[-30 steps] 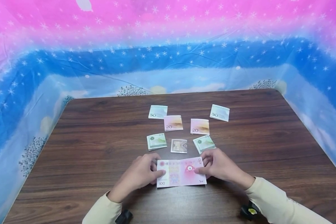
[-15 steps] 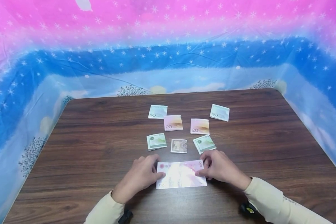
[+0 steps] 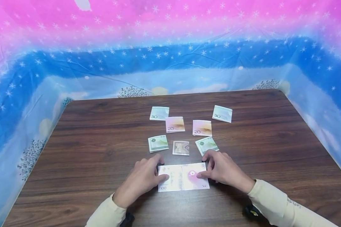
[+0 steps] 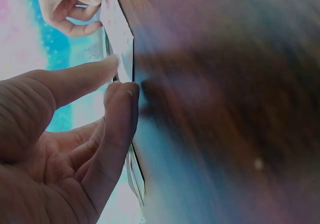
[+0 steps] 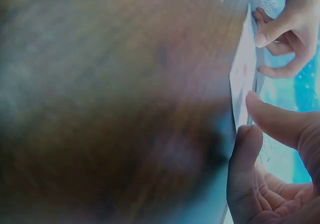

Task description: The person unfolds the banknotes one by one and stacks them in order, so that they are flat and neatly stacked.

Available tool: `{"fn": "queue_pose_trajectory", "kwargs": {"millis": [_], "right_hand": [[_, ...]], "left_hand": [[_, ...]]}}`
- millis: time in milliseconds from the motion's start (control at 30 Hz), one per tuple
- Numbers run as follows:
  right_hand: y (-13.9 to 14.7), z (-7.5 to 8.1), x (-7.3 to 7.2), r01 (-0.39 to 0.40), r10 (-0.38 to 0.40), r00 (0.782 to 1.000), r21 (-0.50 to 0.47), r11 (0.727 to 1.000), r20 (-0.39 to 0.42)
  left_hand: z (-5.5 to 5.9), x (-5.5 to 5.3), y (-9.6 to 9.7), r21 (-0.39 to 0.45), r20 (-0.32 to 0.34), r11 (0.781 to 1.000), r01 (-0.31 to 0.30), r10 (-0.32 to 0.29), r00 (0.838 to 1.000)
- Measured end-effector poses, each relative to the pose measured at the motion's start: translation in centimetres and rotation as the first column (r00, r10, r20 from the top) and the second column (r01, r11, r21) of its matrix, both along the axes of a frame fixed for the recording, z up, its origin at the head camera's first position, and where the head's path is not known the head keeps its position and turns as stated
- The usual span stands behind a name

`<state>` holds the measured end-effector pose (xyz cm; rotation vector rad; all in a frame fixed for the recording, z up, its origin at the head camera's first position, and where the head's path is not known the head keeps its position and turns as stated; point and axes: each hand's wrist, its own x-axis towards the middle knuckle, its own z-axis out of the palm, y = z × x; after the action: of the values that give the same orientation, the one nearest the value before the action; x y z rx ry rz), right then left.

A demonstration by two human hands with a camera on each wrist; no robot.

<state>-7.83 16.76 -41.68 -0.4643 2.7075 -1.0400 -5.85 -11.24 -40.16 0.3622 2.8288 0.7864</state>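
A pink 100 banknote (image 3: 174, 186) with a centre crease lies face up on the table near me, glare washing out its print. My left hand (image 3: 143, 176) is at its left end, the thumb resting on the note and the index fingertip just outside the edge. Mirroring it, my right hand (image 3: 227, 170) has its thumb on the right end and its index finger beyond the far corner. Both wrist views show the banknote (image 4: 120, 31) nearly edge-on, low against the tabletop, with each index fingertip down beside its end. Neither hand's fingers visibly wrap under it.
Beyond my hands lie several folded banknotes: two 50s (image 3: 159, 113), two pink 20s (image 3: 202, 128), two green ones (image 3: 158, 143) and a brownish one (image 3: 181, 148). The right green note (image 3: 206, 145) nearly meets my right fingers. A printed cloth (image 3: 170, 56) surrounds the wooden table (image 3: 102, 132).
The 100 banknote has come down flatter and slightly nearer me, from between both hands' fingers and thumbs. Index fingers now show outside its edges. The folded notes stay in place.
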Motion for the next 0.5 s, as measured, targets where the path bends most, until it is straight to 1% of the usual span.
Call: {"fn": "queue_pose_trajectory", "kwargs": {"millis": [67, 167, 267, 367, 500], "right_hand": [[0.2, 0.3, -0.4, -0.001, 0.001, 1.000, -0.022, 1.000, -0.006], [0.9, 1.0, -1.3, 0.014, -0.015, 1.000, -0.063, 0.998, -0.003], [1.8, 1.7, -2.6, 0.039, -0.038, 0.999, -0.094, 0.995, 0.004], [2.9, 2.1, -4.1, 0.073, -0.073, 0.997, -0.095, 0.993, 0.003], [4.2, 2.4, -6.3, 0.136, -0.136, 0.991, -0.077, 0.988, 0.006]], "left_hand": [[0.0, -0.1, -0.2, 0.032, -0.013, 0.999, 0.001, -0.001, 1.000], [0.2, -0.2, -0.6, 0.104, -0.022, 0.994, -0.012, 0.014, 1.000], [0.3, -0.2, -1.2, 0.185, 0.010, 0.982, -0.044, 0.043, 0.999], [0.4, -0.2, -1.6, 0.250, 0.049, 0.965, -0.080, 0.070, 0.996], [0.6, -0.1, -1.9, 0.304, 0.077, 0.946, -0.115, 0.095, 0.992]]}}
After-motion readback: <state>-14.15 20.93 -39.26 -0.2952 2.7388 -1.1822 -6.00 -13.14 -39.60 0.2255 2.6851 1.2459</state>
